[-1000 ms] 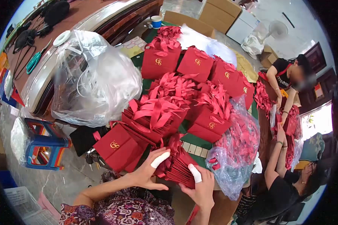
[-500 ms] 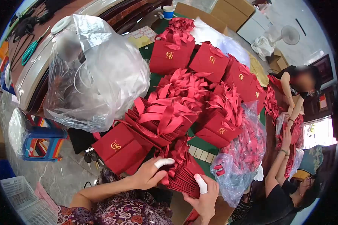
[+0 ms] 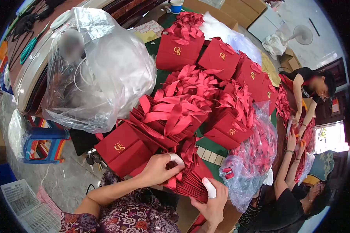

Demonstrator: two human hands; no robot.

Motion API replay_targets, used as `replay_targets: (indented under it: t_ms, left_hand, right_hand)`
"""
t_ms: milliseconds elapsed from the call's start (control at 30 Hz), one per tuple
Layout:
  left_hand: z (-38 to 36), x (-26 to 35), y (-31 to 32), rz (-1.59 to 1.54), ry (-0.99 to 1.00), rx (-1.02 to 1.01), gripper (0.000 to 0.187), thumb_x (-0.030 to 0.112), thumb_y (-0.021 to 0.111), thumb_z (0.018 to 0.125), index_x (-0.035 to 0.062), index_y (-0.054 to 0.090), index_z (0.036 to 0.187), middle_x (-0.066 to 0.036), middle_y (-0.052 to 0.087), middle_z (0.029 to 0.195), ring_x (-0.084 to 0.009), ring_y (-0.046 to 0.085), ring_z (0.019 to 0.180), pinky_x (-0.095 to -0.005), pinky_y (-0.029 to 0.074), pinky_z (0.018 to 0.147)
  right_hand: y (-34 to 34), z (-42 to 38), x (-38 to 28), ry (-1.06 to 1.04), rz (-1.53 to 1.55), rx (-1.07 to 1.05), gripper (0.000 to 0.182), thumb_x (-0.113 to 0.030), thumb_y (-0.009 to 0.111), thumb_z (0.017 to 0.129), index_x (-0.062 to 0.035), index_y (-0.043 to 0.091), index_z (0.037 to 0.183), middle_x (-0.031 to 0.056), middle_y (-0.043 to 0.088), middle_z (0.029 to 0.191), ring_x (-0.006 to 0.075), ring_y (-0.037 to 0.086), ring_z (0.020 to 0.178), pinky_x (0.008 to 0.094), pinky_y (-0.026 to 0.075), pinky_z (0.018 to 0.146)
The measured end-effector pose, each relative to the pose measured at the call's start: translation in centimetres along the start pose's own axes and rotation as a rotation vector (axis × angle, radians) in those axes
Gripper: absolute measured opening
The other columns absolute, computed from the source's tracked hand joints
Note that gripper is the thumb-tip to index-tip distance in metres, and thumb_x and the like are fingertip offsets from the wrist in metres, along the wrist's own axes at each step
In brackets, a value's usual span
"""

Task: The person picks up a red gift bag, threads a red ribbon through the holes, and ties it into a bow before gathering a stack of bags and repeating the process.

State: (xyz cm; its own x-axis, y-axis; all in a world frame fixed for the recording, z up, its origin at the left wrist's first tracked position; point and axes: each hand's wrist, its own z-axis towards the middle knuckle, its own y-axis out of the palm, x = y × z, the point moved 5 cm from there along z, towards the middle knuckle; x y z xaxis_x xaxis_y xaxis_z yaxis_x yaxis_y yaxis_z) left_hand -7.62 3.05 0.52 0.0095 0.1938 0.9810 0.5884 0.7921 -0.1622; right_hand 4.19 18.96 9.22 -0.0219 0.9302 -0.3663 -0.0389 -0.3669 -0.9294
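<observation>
A stack of folded dark red gift bags (image 3: 190, 182) with red ribbon handles leans at the table's near edge. On its right side my right hand (image 3: 212, 200) is closed round the stack's lower edge, white tape on one finger. At the stack's upper left, my left hand (image 3: 163, 169) pinches thumb and taped finger together over a red ribbon handle (image 3: 179, 177); its other fingers are partly hidden. Just left of the stack stands a red bag with a gold logo (image 3: 120, 147). Behind it, more bags (image 3: 175, 105) lie packed together, ribbons upward.
A large clear plastic bag (image 3: 101, 73) bulges at the left. To the right lies a plastic bag of red items (image 3: 247, 163). Upright red bags (image 3: 179, 50) line the back. Two people (image 3: 291, 202) work at the right. Blue stools (image 3: 46, 141) stand at lower left.
My left thumb and taped finger have come together over the ribbons and moved slightly right and up. The right hand still grips the stack. The view has shifted slightly.
</observation>
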Motion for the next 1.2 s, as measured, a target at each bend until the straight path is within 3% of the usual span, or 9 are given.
replay_targets:
  t_ms: [100,200,367,500,600,700,867,967,1200]
  left_hand:
    - [-0.9,0.2,0.5,-0.036,-0.032,0.036,0.011,0.009,0.068,0.084,0.002,0.065,0.091,-0.01,0.067,0.09,-0.0192,0.067,0.081,-0.0318,0.052,0.072]
    - [-2.1,1.4,0.3,0.149,0.332,0.243,0.012,0.003,0.064,0.083,0.0049,0.054,0.09,-0.012,0.063,0.094,-0.0241,0.061,0.088,-0.0364,0.048,0.076]
    - [-3.5,-1.0,1.7,-0.106,0.097,0.216,0.017,0.002,0.063,0.085,0.0054,0.051,0.096,-0.006,0.061,0.089,-0.0146,0.056,0.088,-0.029,0.046,0.078]
    - [-2.2,-1.3,1.2,-0.616,-0.006,0.072,0.031,-0.001,0.063,0.086,0.0061,0.045,0.11,-0.001,0.057,0.085,-0.009,0.055,0.084,-0.0258,0.046,0.075]
    - [-1.3,-1.0,1.2,-0.481,-0.181,-0.073,0.023,0.007,0.067,0.089,0.0037,0.052,0.106,-0.001,0.058,0.082,-0.0077,0.056,0.079,-0.0253,0.047,0.073]
    - [-0.2,-1.1,1.0,-0.398,-0.124,-0.201,0.013,0.011,0.065,0.091,0.0024,0.059,0.099,-0.001,0.061,0.083,-0.0076,0.057,0.079,-0.0248,0.047,0.074]
    - [-0.6,0.6,-0.1,-0.096,-0.14,-0.14,0.008,0.009,0.058,0.094,0.0006,0.061,0.094,-0.004,0.062,0.085,-0.0102,0.058,0.083,-0.0271,0.047,0.076]
    - [-1.3,1.3,-0.3,0.173,0.168,0.135,0.007,0.008,0.053,0.095,0.0014,0.056,0.095,-0.003,0.058,0.083,-0.0097,0.054,0.08,-0.0273,0.045,0.071]
    - [-3.5,-0.6,0.5,-0.848,-0.262,0.249,0.014,0.002,0.05,0.095,0.0051,0.051,0.108,0.001,0.05,0.087,-0.0076,0.047,0.083,-0.0223,0.038,0.078]
  right_hand:
    - [0.0,0.0,-0.1,0.0,0.001,0.004,0.083,-0.02,0.085,0.053,-0.0129,0.051,0.128,0.0099,0.058,0.114,0.0312,0.056,0.1,0.0427,0.041,0.086]
    - [0.0,-0.1,0.0,0.011,0.012,0.0,0.083,-0.02,0.085,0.053,-0.0132,0.051,0.129,0.0099,0.058,0.114,0.0311,0.056,0.1,0.0428,0.041,0.087]
    - [-0.1,-0.1,-0.1,0.016,0.027,-0.009,0.083,-0.019,0.085,0.053,-0.0135,0.051,0.129,0.0097,0.058,0.114,0.031,0.056,0.1,0.0429,0.04,0.087]
    - [0.0,0.0,0.0,0.015,0.022,-0.005,0.082,-0.02,0.085,0.053,-0.0136,0.051,0.129,0.0094,0.058,0.114,0.0307,0.056,0.1,0.0426,0.04,0.087]
    - [0.0,-0.1,0.0,0.023,0.025,-0.009,0.081,-0.02,0.085,0.054,-0.0136,0.052,0.128,0.0094,0.058,0.114,0.0307,0.056,0.1,0.0425,0.04,0.087]
    - [0.0,-0.1,0.0,0.02,0.021,-0.009,0.08,-0.02,0.085,0.054,-0.0135,0.053,0.128,0.0093,0.058,0.114,0.0305,0.056,0.1,0.0424,0.04,0.087]
    - [0.0,-0.2,0.0,0.009,0.034,-0.004,0.079,-0.02,0.085,0.054,-0.0138,0.054,0.127,0.009,0.059,0.114,0.0301,0.057,0.099,0.0421,0.041,0.087]
    - [0.0,-0.2,0.0,0.011,0.039,0.012,0.077,-0.019,0.084,0.055,-0.014,0.055,0.126,0.009,0.06,0.113,0.0299,0.058,0.099,0.0419,0.041,0.086]
    - [0.0,-0.3,0.1,0.007,0.064,0.034,0.075,-0.02,0.084,0.056,-0.014,0.056,0.125,0.0087,0.06,0.112,0.0296,0.058,0.099,0.0419,0.042,0.087]
